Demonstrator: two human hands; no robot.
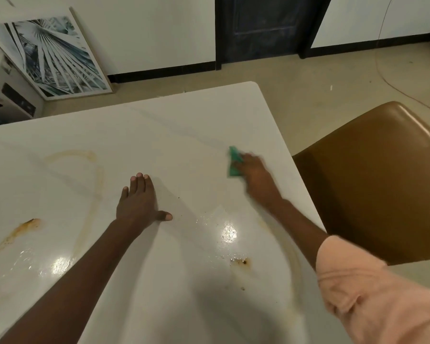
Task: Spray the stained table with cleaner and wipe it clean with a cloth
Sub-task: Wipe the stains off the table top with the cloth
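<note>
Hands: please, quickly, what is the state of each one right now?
Left hand: open, flat on the table, holding nothing.
Right hand: closed on the green cloth, pressing it to the table; blurred.

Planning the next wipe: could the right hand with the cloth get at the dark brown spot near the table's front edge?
Probably yes. The right hand holds the green cloth farther out; the brown spot lies nearer the body beside that forearm, with nothing on the table between them.

Home: table (159,125), chair (372,184), leaning picture (50,55)
</note>
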